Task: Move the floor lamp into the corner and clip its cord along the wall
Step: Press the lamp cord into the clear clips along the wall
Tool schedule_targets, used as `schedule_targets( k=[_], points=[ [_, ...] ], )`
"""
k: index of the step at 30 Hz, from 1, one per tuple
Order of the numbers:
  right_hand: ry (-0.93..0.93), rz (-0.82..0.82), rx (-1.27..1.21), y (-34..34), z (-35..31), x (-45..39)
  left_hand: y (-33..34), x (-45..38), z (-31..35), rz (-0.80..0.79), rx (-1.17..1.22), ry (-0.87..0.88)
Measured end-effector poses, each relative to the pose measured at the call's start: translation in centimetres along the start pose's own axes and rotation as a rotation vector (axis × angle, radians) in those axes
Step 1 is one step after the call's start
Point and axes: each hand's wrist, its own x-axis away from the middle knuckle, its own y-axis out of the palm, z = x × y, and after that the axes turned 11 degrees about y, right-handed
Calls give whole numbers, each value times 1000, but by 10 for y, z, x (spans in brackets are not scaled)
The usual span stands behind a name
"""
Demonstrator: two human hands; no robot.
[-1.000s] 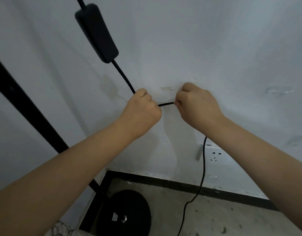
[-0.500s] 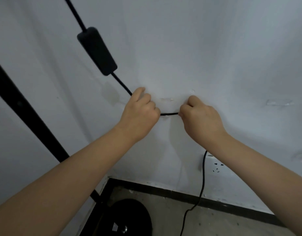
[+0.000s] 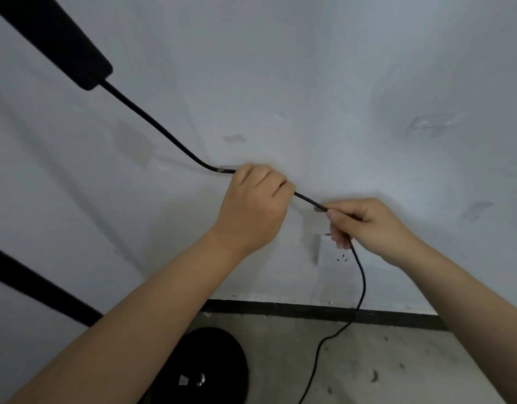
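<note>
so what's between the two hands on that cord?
Head view: only a short bare stretch of black cord spans from the left hand to the right hand, against the white wall.

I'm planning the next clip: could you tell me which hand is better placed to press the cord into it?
Probably the left hand: it grips the cord right beside the wall clip; the right hand holds it lower.

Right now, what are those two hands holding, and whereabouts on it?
Both grip the lamp cord below its inline switch: the left hand at the wall, the right hand further along, before it drops to the floor.
</note>
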Motion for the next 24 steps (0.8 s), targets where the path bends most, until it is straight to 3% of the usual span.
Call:
schedule_targets(
  k=[6, 10, 13, 16, 18, 24],
  points=[
    [209, -102, -111, -41, 28, 39, 20, -24, 34, 170, 286, 150],
    [198, 106, 33, -68, 29, 64, 29, -38, 48, 205, 395, 188],
    [86, 328, 145, -81, 14, 70, 26, -47, 51, 214, 456, 105],
    [-33, 511, 275, -88, -6, 69, 13, -62, 52, 112, 545, -62],
    [-92, 581, 384, -92, -19, 66, 6, -72, 53, 33, 568, -176],
    [-263, 716, 649, -104, -49, 51, -3, -103, 57, -29, 414, -238]
  ],
)
